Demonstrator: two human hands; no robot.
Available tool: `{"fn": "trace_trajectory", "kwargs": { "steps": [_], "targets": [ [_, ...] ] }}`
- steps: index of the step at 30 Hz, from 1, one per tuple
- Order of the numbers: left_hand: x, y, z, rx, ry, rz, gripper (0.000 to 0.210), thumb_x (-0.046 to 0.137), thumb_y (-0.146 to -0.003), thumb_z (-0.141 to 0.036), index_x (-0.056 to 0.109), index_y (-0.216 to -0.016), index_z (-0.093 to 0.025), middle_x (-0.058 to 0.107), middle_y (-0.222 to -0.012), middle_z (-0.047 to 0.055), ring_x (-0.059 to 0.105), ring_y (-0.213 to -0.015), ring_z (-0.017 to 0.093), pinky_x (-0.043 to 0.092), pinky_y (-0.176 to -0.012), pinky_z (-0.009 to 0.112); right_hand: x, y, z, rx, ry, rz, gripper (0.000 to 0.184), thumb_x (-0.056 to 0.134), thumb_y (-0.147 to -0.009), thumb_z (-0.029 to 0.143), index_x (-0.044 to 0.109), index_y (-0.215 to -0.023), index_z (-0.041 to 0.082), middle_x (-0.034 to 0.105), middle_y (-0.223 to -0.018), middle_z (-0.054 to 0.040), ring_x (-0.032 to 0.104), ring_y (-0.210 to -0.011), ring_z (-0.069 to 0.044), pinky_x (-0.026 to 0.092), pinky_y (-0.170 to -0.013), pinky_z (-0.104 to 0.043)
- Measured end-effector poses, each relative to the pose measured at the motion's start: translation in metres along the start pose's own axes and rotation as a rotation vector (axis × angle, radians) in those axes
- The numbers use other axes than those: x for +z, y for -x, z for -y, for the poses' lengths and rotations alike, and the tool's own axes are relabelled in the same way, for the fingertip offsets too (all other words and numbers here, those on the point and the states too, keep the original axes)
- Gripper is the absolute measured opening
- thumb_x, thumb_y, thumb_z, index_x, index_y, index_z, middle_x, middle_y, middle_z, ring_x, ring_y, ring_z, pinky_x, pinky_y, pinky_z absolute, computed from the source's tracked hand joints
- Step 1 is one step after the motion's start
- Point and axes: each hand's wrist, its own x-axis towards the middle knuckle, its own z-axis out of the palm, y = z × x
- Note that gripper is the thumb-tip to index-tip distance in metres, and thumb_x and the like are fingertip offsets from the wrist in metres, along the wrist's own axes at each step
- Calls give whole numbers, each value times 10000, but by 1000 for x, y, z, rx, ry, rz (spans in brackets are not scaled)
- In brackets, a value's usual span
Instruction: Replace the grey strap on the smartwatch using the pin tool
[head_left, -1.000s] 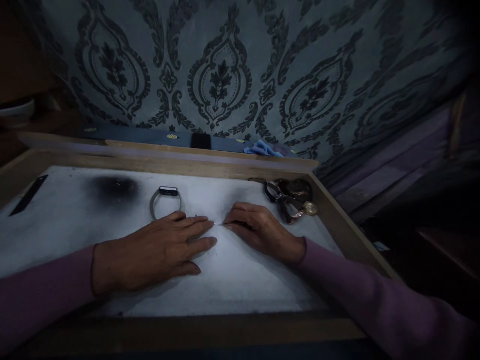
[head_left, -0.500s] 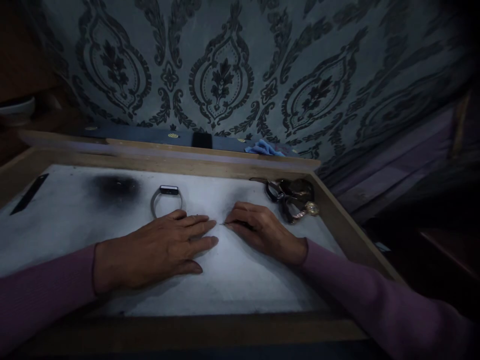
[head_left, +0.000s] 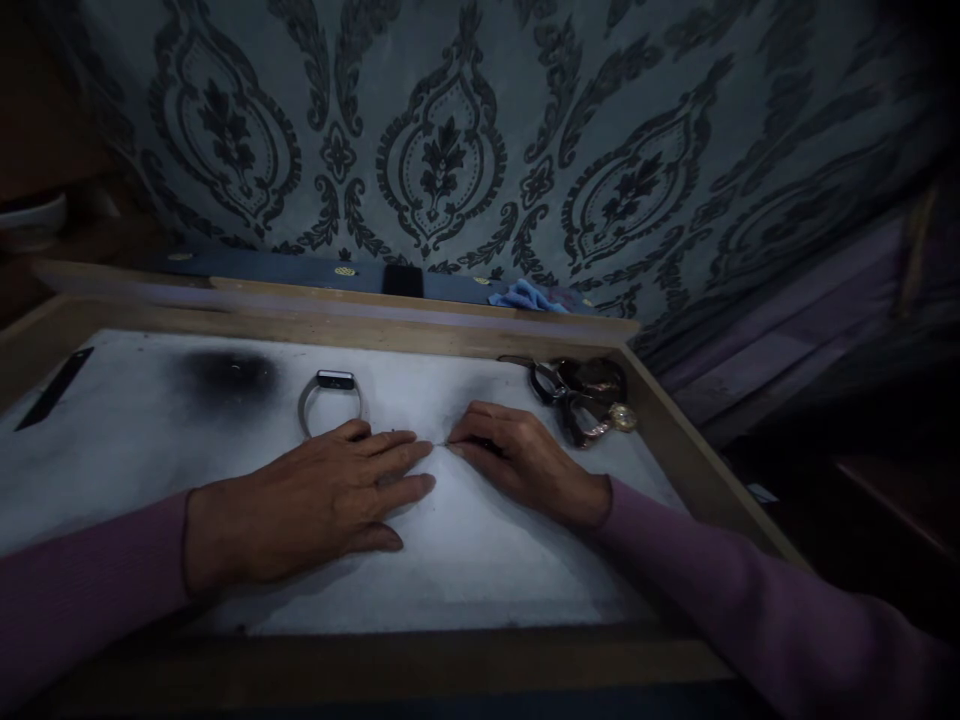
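Note:
My left hand (head_left: 311, 500) lies palm down on the white surface (head_left: 495, 580), its fingers spread. Its fingertips point toward a thin needle-like piece (head_left: 442, 444), which my right hand (head_left: 529, 460) pinches between thumb and fingers. I cannot make out exactly what this piece is. Only a small gap separates the two hands. Just beyond my left hand stands a smartwatch (head_left: 335, 380) with a pale looped band, partly hidden behind the fingers.
Several watches (head_left: 592, 395) lie heaped in the right back corner. A wooden rim (head_left: 360, 335) surrounds the surface. At the left lies a black strip (head_left: 54, 390), near a dark smudge (head_left: 229, 372). A blue cloth (head_left: 527, 295) and a black object (head_left: 403, 281) sit behind the rim.
My right hand has shifted very slightly, its pinched fingertips a little closer to my left fingers. My left hand stays flat in the same place.

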Motion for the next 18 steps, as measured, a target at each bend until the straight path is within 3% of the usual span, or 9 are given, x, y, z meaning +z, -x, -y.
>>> {"fn": "trace_trajectory", "kwargs": {
  "steps": [18],
  "targets": [
    [-1,-2,1,12,-16,-6,496,395,-1020,-504,419,-1431,-229,473,-1500,67,412,-1397,264,334,-1074,419,-1,-1,-2,-26,-6,18,163,539,-952,154,688,-886,139,637,-813,-57,602,-717,-152,460,-644,-267]
  ]
}}
